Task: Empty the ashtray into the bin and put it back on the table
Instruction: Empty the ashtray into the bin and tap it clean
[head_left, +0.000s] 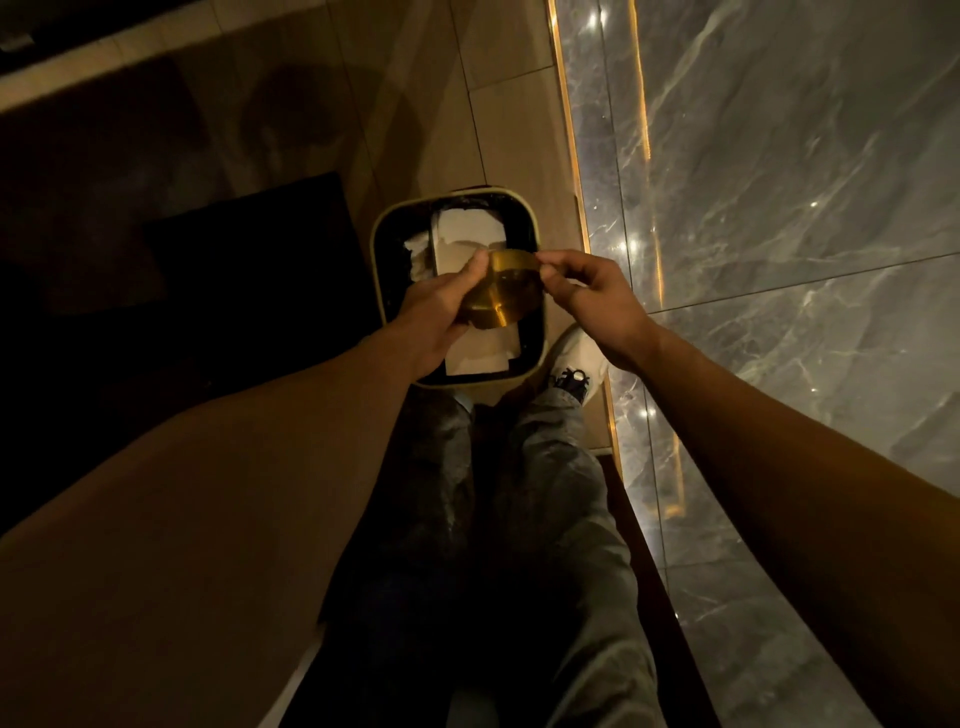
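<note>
Dim warm light falls on a tan tiled floor (498, 119), with a glossy grey marble wall (779, 208) running along your right side and a dark mat (249, 244) lying off to your left. Directly under your fingers stands the bin (382, 249), a rounded-square tub with a pale rim and a black liner, and white crumpled paper (470, 234) fills most of its opening. You hold the ashtray (498, 293), a round gold metal piece, above that opening, tipped so its flat base faces you and its open side points away and down toward the paper. Your left hand (441, 312) is wrapped around the ashtray's left side, thumb lying across the upper edge and the other fingers hidden beneath it, so the grip is firm but its underside cannot be seen. Your right hand (592, 296) reaches in from the other side, its fingertips (543, 265) pinched narrowly on the ashtray's upper right rim, the remaining fingers curled loosely toward the palm. Whether anything remains inside the ashtray cannot be told from this angle. Below your wrists your legs in grey trousers (550, 493) show, and a pale shoe (582, 358) sits just beside the bin's near right corner.
</note>
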